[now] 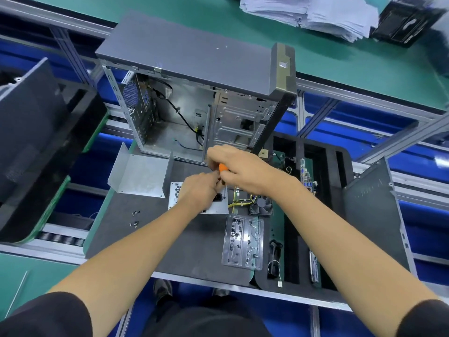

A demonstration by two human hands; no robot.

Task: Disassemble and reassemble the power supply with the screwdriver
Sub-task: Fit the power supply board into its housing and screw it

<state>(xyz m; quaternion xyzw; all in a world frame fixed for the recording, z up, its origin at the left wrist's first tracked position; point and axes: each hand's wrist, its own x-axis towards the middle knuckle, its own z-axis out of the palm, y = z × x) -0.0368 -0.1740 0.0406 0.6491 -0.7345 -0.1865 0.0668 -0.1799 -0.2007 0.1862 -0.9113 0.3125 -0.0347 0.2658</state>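
Head: right grip [239, 167] on screwdriver [223, 168] (orange)

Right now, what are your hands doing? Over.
Right hand grips orange screwdriver. Left hand steadies its tip on power supply. Cover off, lying beside it. Loose screws to the left. Nothing blocking.

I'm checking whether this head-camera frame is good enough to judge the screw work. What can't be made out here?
- Screwdriver tip and the screw it meets: hidden by the left hand and right hand.
- Power supply top face: mostly covered by the left hand.
- Loose screws: too small to tell type.
- Paper stack: blurred and cut off by the top edge.
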